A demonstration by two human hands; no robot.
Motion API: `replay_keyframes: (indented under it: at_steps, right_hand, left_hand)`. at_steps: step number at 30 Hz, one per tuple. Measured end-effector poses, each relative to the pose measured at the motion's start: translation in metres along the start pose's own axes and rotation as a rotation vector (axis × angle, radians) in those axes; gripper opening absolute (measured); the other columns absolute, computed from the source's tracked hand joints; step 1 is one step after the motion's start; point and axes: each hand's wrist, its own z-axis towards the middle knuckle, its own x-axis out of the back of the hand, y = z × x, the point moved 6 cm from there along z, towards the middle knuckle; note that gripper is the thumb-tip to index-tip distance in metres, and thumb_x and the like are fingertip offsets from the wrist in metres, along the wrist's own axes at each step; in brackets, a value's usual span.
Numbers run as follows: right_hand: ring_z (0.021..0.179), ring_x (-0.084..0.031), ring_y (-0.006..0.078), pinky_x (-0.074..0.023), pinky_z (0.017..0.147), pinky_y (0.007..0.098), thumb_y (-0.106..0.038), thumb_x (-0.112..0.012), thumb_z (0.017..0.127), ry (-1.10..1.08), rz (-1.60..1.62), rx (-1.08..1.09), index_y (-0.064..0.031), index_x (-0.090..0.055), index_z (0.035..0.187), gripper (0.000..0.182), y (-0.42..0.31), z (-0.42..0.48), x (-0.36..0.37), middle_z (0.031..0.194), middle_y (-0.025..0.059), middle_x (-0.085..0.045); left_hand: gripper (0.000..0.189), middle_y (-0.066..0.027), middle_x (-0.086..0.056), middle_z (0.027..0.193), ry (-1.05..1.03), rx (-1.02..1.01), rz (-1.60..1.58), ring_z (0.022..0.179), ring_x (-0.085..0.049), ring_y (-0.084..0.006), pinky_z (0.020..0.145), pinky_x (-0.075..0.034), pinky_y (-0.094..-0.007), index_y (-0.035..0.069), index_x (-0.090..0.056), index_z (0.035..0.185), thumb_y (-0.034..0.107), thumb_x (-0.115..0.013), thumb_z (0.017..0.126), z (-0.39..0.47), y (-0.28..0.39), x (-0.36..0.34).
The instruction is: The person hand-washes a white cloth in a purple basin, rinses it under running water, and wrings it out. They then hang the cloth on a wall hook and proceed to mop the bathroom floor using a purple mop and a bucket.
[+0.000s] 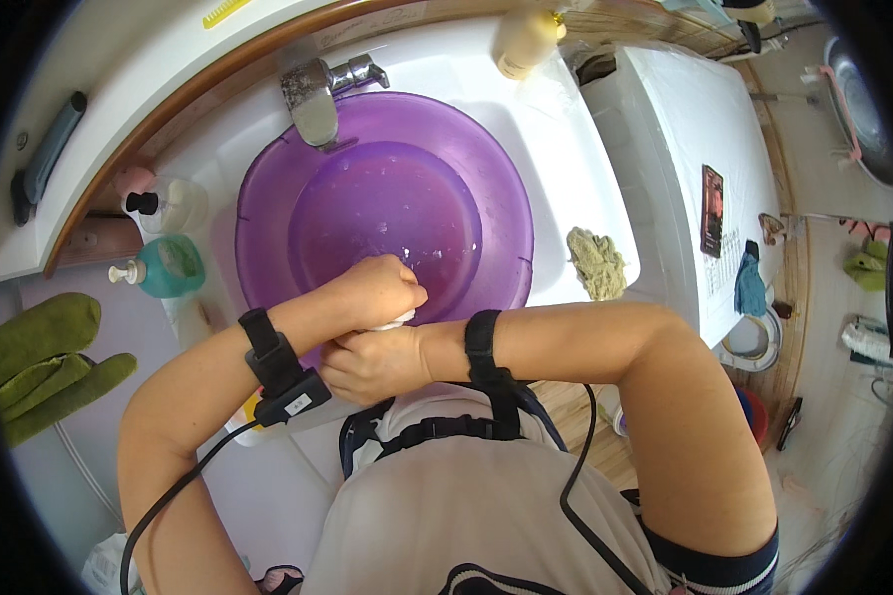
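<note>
A purple plastic basin (502,223) holding water stands in a white sink (565,149) beneath a chrome faucet (316,111). My left hand (379,290) is curled in a fist over the basin's near side, gripping a small white cloth (398,321). Just below it, at the near rim, my right hand (376,361) has its fingers curled against the same cloth. Most of the cloth is hidden inside my hands, so its shape cannot be told. A crumpled greenish cloth (597,264) lies on the sink's right corner.
A teal pump bottle (171,265) and a clear bottle with a black pump (178,204) stand left of the basin. A yellowish bottle (525,48) is at the sink's back. To the right is a white appliance or cabinet (699,111); green towels (52,357) hang at left.
</note>
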Motion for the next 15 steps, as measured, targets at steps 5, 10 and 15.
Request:
replay_keyframes:
  at_steps: [5, 10, 15]
  right_hand:
    - [0.070, -0.056, 0.0215, -0.0444, 0.065, 0.0349, -0.025, -0.060, 0.057, -0.031, -0.086, -0.049, -0.0094, -0.065, 0.067, 0.019, -0.009, 0.005, 0.000, 0.072, 0.0020, -0.058]
    - [0.071, -0.058, 0.0216, -0.0451, 0.066, 0.0349, -0.025, -0.061, 0.056, -0.031, -0.180, -0.083, -0.0097, -0.066, 0.066, 0.019, -0.021, 0.010, 0.006, 0.075, 0.0022, -0.060]
    - [0.073, -0.059, 0.0217, -0.0456, 0.067, 0.0350, -0.025, -0.061, 0.057, -0.064, -0.230, -0.103, -0.0100, -0.066, 0.065, 0.018, -0.030, 0.010, 0.011, 0.076, 0.0021, -0.062]
  left_hand:
    - [0.025, -0.0193, -0.063, 0.070, -0.014, -0.017, 0.092, 0.065, -0.061, -0.0281, 0.064, -0.047, -0.0370, -0.002, -0.066, 0.081, 0.019, -0.054, 0.074, -0.008, 0.011, -0.004]
    - [0.025, -0.0184, -0.063, 0.069, -0.021, -0.067, 0.119, 0.063, -0.060, -0.0264, 0.063, -0.047, -0.0368, -0.004, -0.065, 0.078, 0.019, -0.054, 0.074, -0.020, 0.019, -0.011]
    - [0.027, -0.0246, -0.062, 0.077, -0.019, -0.042, 0.154, 0.075, -0.060, -0.0418, 0.070, -0.048, -0.0432, -0.001, -0.066, 0.078, 0.023, -0.054, 0.075, -0.025, 0.024, -0.021]
